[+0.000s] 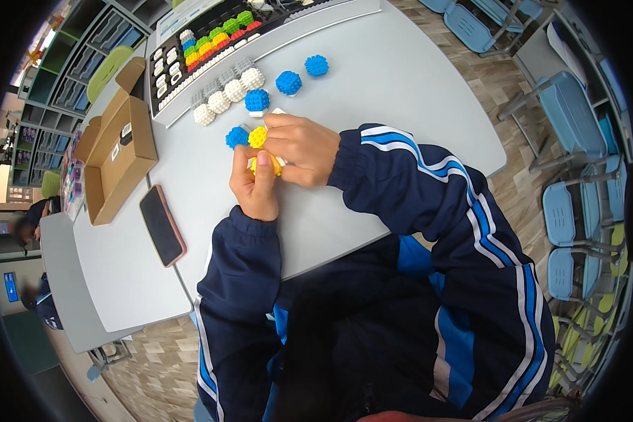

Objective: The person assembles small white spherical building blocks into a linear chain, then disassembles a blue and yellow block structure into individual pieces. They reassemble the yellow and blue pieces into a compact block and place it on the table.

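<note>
My left hand (255, 187) pinches a yellow studded building-brick piece (275, 167) between thumb and fingers. From the right, my right hand (304, 149) closes on the same piece; its fingers partly hide it. Just beyond the fingertips are a yellow studded ball (257, 137) and a blue studded ball (237, 136). A bit of white piece (279, 111) shows behind the right knuckles. Farther off stand a larger blue ball (257, 100) on a white base and two more blue balls, one nearer (288, 83) and one at the right (316, 65).
White studded balls (219, 103) stand in a row beside grey studded pieces (221, 79). Behind them lies a black sorting tray (170, 91) of coloured bricks. An open cardboard box (124, 169) and a phone (162, 225) lie at left. Blue chairs (573, 116) stand beyond the table's right edge.
</note>
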Available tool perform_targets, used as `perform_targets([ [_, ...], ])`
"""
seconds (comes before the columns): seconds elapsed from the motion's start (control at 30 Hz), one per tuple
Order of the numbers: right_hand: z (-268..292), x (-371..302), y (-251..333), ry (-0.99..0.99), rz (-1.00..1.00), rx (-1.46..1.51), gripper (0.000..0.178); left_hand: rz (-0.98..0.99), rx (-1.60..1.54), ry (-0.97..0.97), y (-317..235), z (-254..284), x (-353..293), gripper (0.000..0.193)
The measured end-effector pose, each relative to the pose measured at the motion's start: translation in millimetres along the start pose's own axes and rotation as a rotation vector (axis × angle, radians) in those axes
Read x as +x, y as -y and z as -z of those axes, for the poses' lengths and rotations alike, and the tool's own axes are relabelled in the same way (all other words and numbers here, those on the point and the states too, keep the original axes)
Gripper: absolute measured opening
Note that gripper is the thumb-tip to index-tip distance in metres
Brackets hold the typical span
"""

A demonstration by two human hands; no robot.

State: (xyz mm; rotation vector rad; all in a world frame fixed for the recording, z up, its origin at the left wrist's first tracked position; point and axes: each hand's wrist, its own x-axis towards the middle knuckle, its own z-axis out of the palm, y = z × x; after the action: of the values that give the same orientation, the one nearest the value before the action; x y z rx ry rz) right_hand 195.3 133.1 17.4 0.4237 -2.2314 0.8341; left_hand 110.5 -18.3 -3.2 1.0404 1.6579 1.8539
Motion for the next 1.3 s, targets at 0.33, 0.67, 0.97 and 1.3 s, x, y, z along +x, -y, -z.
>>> perform_targets([
  [0.33,1,0,1,0.037,0.005,-0.071,0.014,-0.010,-0.018,0.000,-5,-1,1,0.019],
  [0.67,-4,-2,-3,0.026,0.000,-0.014,0.014,-0.100,0.051,-0.027,-6,-7,5,0.018],
  [0.97,-5,1,-1,0.046,-0.032,0.013,0.014,-0.073,0.080,-0.025,-8,-1,4,0.020],
  [1.3,4,1,2,0.105,0.045,-0.048,0.030,-0.040,0.084,-0.101,-5,19,27,0.021],
])
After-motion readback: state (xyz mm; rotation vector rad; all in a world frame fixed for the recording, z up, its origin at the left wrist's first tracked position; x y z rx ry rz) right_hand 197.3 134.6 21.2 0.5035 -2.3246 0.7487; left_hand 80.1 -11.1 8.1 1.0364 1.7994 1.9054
